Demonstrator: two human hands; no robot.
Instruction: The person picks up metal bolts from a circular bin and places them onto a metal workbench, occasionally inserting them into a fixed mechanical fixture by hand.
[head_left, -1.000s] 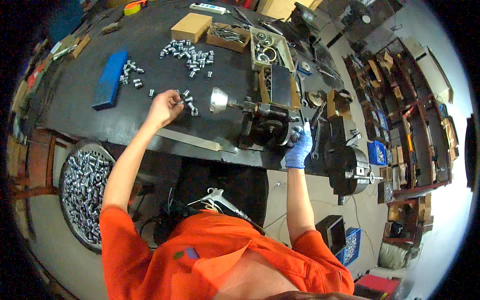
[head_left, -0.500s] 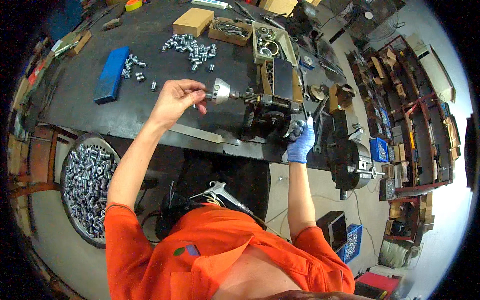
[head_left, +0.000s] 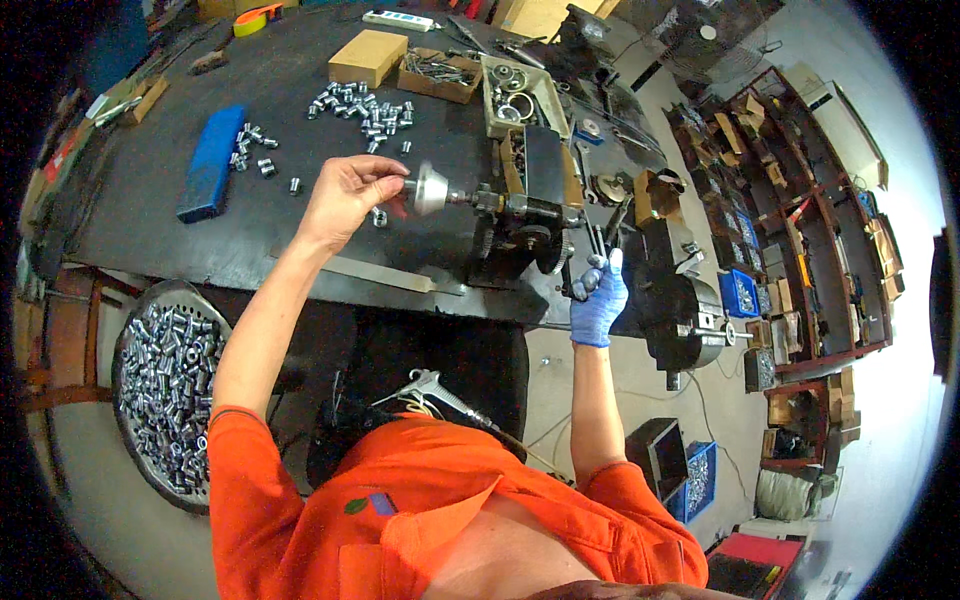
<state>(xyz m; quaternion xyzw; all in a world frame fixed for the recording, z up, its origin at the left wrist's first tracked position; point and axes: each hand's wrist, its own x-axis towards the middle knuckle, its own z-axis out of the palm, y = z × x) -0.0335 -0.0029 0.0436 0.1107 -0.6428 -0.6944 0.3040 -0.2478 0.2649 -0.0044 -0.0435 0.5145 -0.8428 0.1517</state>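
My bare left hand [head_left: 345, 203] is closed in a pinch on a small metal fitting [head_left: 409, 187], mostly hidden by the fingers, at the mouth of a silver cone-shaped chuck [head_left: 433, 190]. The chuck sits on the shaft of a dark hand-cranked geared machine [head_left: 530, 225] at the bench edge. Right of the gears, my right hand [head_left: 599, 300], in a blue-and-white glove with dark fingertips, is wrapped round the crank handle [head_left: 597, 243]. Just below my left fingers lies a loose metal fitting [head_left: 379, 216].
Several shiny fittings [head_left: 365, 108] lie loose beyond my left hand, near a blue block [head_left: 211, 163]. A flat metal bar [head_left: 375, 275] lies along the front edge. Left below stands a round tray [head_left: 128, 420] heaped with fittings; a vise [head_left: 683, 300] stands at right.
My right hand has moved with the crank handle toward me, away from the gears. The chuck, sharp before, is now smeared as if turning. My left hand stays at its mouth.
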